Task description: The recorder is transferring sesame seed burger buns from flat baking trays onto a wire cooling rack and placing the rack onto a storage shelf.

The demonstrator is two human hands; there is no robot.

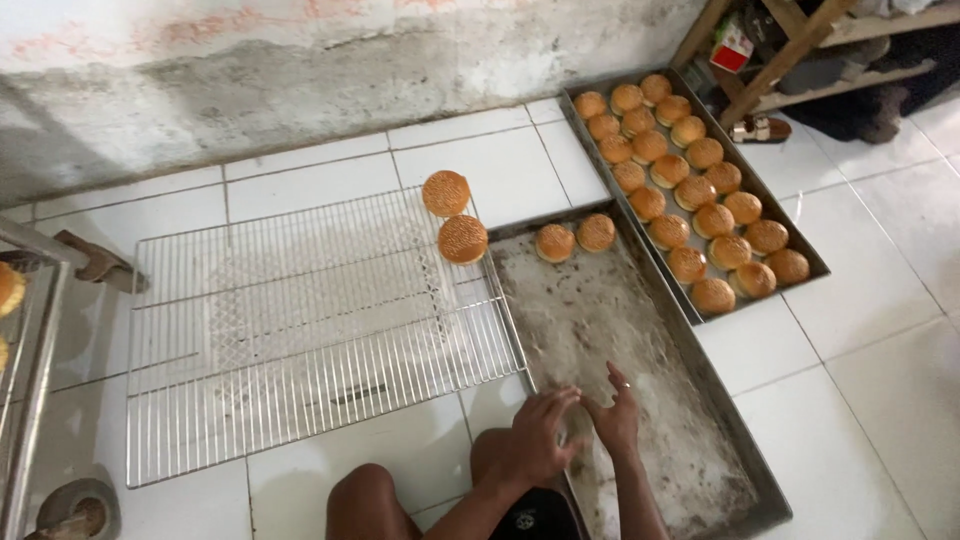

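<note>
My left hand (541, 436) and my right hand (615, 415) hover together over the near end of a long, floury metal baking tray (610, 330) on the tiled floor. Both hands hold nothing, fingers loosely spread. Two sesame buns (575, 238) lie at the tray's far end. Two more sesame buns (455, 216) sit at the far right corner of a wire cooling rack (300, 330) to the left of the tray.
A second tray (800, 240) full of several baked buns lies to the right, against the wall. A wooden shelf frame (790, 50) stands at top right. A metal rack edge (30, 380) is at far left. My bare knee (365, 500) is at the bottom.
</note>
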